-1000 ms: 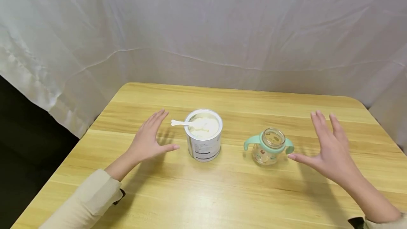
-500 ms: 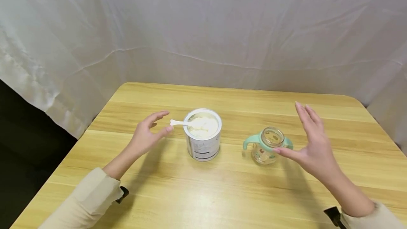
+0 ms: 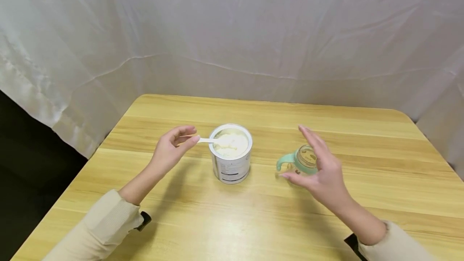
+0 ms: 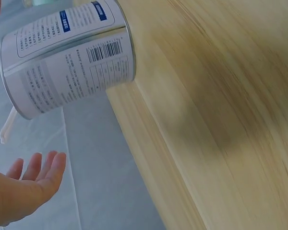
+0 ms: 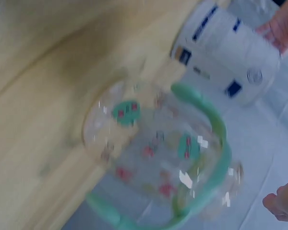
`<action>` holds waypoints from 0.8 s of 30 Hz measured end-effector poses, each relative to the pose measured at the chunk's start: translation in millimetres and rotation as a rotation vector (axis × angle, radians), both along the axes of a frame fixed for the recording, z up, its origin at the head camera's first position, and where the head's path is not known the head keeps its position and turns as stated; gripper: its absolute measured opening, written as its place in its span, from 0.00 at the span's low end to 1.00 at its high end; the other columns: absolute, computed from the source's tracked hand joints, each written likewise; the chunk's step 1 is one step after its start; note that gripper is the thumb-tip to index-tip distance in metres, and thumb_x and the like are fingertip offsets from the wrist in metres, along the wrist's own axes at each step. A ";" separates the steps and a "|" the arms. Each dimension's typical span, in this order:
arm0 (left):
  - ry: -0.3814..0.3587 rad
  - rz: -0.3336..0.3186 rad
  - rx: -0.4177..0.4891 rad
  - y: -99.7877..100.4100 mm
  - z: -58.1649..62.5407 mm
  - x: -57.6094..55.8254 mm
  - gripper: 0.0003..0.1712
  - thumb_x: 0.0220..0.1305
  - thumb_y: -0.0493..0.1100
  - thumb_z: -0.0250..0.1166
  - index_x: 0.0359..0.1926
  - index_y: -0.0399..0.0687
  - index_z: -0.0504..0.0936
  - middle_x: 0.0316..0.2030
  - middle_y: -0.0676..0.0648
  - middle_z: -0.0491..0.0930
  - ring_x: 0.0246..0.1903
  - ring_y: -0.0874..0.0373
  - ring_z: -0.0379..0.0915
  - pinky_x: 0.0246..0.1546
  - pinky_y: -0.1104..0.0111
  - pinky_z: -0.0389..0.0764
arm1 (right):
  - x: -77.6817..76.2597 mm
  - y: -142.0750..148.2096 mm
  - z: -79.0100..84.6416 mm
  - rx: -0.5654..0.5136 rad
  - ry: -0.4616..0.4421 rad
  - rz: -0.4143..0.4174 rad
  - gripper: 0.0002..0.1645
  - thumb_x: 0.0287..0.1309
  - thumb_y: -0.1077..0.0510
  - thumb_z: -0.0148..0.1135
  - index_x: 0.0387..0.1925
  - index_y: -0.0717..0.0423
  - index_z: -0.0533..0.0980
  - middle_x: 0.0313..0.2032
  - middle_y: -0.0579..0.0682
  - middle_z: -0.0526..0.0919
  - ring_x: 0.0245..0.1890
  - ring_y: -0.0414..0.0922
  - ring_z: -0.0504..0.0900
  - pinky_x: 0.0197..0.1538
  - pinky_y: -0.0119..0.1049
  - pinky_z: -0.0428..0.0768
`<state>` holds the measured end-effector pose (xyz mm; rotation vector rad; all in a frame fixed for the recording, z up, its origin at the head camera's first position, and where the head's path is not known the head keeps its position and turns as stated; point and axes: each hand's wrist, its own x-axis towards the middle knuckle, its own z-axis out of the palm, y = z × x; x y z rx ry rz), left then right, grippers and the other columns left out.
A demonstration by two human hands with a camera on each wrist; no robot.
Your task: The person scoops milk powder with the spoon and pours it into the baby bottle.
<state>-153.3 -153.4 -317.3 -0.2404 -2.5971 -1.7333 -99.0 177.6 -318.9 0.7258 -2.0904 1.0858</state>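
A white can (image 3: pixel 233 170) of pale powder stands in the middle of the table. Across its rim lies a white scoop (image 3: pixel 208 140), the handle sticking out leftward. My left hand (image 3: pixel 166 148) is beside the can, thumb and fingers spread around the handle's end; the left wrist view shows a gap between the scoop (image 4: pixel 8 125) and the fingertips (image 4: pixel 60 160). A clear baby bottle (image 3: pixel 307 157) with mint-green handles and no lid stands upright on the right. My right hand (image 3: pixel 326 176), thumb and fingers apart, partly hides it in the head view.
Both things stand on a wood-grain table (image 3: pixel 232 216) with rounded far corners. Behind it hangs a pale curtain (image 3: pixel 232 43). Past the left table edge is a dark area (image 3: pixel 32 172).
My right hand has moved left, from beside the bottle to in front of it. The left thumb has risen to the scoop's handle end. Can and bottle stay put.
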 end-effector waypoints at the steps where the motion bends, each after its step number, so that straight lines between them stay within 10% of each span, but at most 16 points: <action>1: -0.014 0.008 -0.001 0.5 0.2 -0.1 0.25 0.62 0.47 0.60 0.57 0.38 0.71 0.55 0.39 0.74 0.51 0.49 0.75 0.50 0.65 0.78 | 0.2 -3.4 -2.4 -0.011 -0.014 0.026 0.55 0.40 0.36 0.67 0.62 0.67 0.63 0.61 0.63 0.69 0.65 0.40 0.65 0.67 0.25 0.62; 10: -0.095 0.042 0.086 6.2 1.3 0.4 0.24 0.62 0.44 0.62 0.54 0.34 0.73 0.45 0.39 0.76 0.34 0.69 0.75 0.41 0.75 0.82 | 1.6 -32.4 -26.2 -0.170 -0.238 0.214 0.56 0.27 0.77 0.73 0.64 0.69 0.58 0.66 0.55 0.63 0.67 0.39 0.61 0.68 0.23 0.58; 24: -0.140 0.089 0.138 9.8 -0.1 7.7 0.24 0.62 0.45 0.62 0.52 0.31 0.74 0.37 0.47 0.78 0.32 0.69 0.77 0.39 0.74 0.83 | -14.8 -77.7 -43.9 -0.185 -0.587 0.138 0.62 0.35 0.61 0.76 0.69 0.62 0.50 0.68 0.57 0.58 0.69 0.53 0.58 0.70 0.48 0.57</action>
